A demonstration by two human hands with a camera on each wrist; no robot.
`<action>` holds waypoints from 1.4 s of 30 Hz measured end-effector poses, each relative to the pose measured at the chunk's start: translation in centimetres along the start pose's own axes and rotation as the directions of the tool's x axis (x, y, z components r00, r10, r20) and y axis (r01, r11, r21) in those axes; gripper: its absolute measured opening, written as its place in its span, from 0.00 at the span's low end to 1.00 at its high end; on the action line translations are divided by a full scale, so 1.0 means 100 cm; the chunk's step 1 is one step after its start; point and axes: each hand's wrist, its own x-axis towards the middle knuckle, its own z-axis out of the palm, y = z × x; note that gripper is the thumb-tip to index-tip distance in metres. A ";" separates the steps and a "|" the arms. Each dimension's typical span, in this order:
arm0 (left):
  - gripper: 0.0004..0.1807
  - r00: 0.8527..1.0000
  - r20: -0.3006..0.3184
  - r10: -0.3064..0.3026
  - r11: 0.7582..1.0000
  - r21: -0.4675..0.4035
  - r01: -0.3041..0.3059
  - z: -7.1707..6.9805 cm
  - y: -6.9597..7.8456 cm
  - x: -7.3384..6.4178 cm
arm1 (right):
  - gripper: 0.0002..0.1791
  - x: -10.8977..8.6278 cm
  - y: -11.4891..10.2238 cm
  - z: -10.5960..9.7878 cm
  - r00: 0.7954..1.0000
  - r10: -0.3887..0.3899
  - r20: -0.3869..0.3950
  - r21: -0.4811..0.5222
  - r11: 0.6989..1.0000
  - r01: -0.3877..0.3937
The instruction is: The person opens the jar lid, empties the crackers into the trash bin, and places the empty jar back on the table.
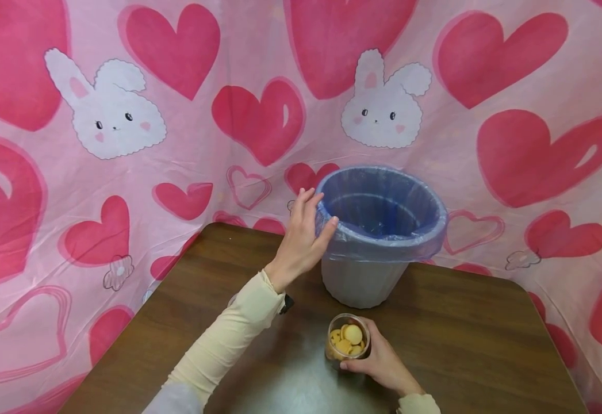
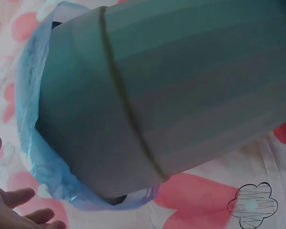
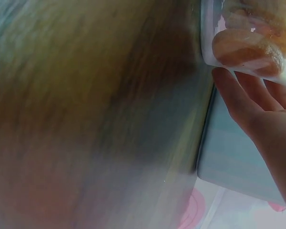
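A clear round jar (image 1: 329, 352) of small round yellow cookies (image 1: 352, 334) stands on the table near the front, its top uncovered. My right hand (image 1: 380, 359) grips it from the right side, thumb in front. In the right wrist view the fingers of that hand (image 3: 264, 112) lie along the jar's wall, with cookies (image 3: 243, 50) showing through. My left hand (image 1: 303, 244) is raised at the left rim of a light grey bin (image 1: 363, 282), fingers spread. The blue plastic bag (image 1: 414, 244) lines this bin and folds over its rim. In the left wrist view, the left fingers (image 2: 19, 195) appear beside the bag.
The dark wooden table (image 1: 461, 333) carries the bin toward its back edge. Behind hangs a pink cloth (image 1: 259, 46) with hearts and rabbit faces, close around the table. A small dark object (image 1: 287, 303) shows at the left wrist.
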 end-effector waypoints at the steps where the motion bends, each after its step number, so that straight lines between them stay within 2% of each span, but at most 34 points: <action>1: 0.35 1.000 -0.001 -0.008 1.000 0.004 0.008 0.002 0.000 0.002 | 0.49 0.000 0.000 0.000 1.000 0.005 0.003 0.003 1.000 -0.005; 11: 0.40 0.993 0.023 -0.114 0.992 0.050 0.113 0.018 0.000 0.016 | 0.50 0.000 -0.001 0.000 1.000 0.025 0.007 -0.029 0.999 -0.024; 17: 0.41 0.988 0.052 -0.148 0.984 0.108 0.142 0.025 -0.005 0.019 | 0.50 0.000 0.000 0.001 1.000 0.022 0.010 -0.034 0.999 -0.022; 28: 0.38 0.987 0.108 -0.118 0.985 0.138 0.103 0.029 -0.010 0.021 | 0.52 0.000 0.001 0.000 1.000 0.026 0.004 -0.046 0.999 -0.026; 38: 0.38 0.985 0.161 -0.061 0.985 0.167 0.033 0.027 -0.013 0.022 | 0.52 0.000 0.003 0.001 1.000 0.026 0.000 -0.053 0.998 -0.026; 42: 0.37 0.980 0.188 -0.058 0.985 0.172 0.025 0.025 -0.013 0.024 | 0.51 0.000 0.002 0.000 1.000 0.021 0.003 -0.048 0.999 -0.021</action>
